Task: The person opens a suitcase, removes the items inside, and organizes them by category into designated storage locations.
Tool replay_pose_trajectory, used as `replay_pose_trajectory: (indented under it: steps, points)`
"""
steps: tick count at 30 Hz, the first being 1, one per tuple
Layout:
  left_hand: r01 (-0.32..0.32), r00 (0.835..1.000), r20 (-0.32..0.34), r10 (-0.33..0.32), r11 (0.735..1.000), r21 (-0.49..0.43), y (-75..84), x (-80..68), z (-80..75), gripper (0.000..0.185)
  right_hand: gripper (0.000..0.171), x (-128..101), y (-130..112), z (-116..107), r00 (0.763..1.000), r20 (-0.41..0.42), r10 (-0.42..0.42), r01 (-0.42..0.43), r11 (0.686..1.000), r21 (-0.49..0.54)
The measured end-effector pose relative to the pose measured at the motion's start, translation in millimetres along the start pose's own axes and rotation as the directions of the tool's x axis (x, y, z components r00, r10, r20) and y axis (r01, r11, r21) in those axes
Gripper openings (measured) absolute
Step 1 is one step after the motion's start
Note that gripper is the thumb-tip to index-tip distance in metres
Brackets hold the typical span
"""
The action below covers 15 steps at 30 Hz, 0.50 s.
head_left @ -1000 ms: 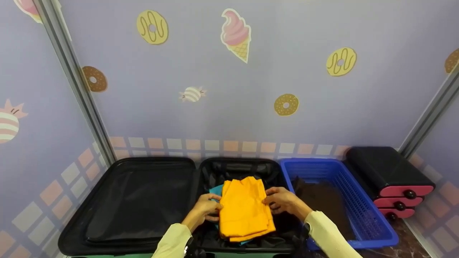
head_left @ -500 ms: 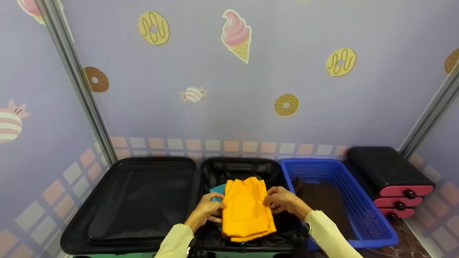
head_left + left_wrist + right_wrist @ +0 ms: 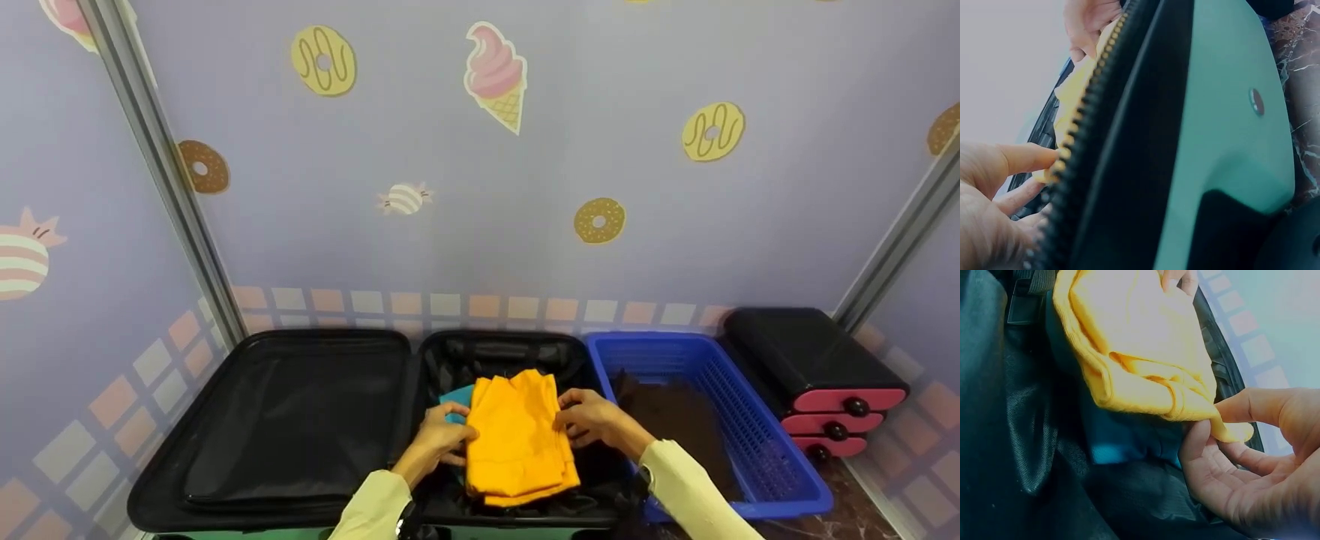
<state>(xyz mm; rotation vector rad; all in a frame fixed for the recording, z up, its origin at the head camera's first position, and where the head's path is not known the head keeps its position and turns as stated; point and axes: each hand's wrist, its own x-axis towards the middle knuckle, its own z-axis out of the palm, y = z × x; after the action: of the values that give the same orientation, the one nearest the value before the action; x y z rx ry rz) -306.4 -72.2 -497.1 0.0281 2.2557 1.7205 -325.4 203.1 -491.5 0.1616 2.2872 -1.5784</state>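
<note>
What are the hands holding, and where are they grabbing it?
Both hold the folded yellow cloth by its side edges: left hand on one edge, right hand pinching the other.

Staged booth, child's-room style — sweets-print wallpaper (image 3: 480, 187), metal corner posts (image 3: 161, 180), marble-look floor (image 3: 862, 517).

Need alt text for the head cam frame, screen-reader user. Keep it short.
Two hands hold a folded yellow garment by its sides, left hand and right hand, over a teal garment inside an open black suitcase. To the right stand a blue basket with dark cloth and a black-and-pink case.
</note>
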Motion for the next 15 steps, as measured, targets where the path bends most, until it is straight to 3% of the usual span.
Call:
replay_pose_trajectory:
  steps: [6,15]
  points:
    - [0.006,1.000,0.014,-0.006,1.000,-0.025,6.1,-0.5,-2.1,0.044,0.035,-3,-5,-4,1.000,-0.004,-0.008,0.008,1.000,-0.024]
    - [0.027,0.998,0.058,-0.020,0.991,-0.131,18.7,-1.0,0.7,0.044,0.038,-12,-15,-23,1.000,-0.013,-0.011,0.011,0.999,-0.030]
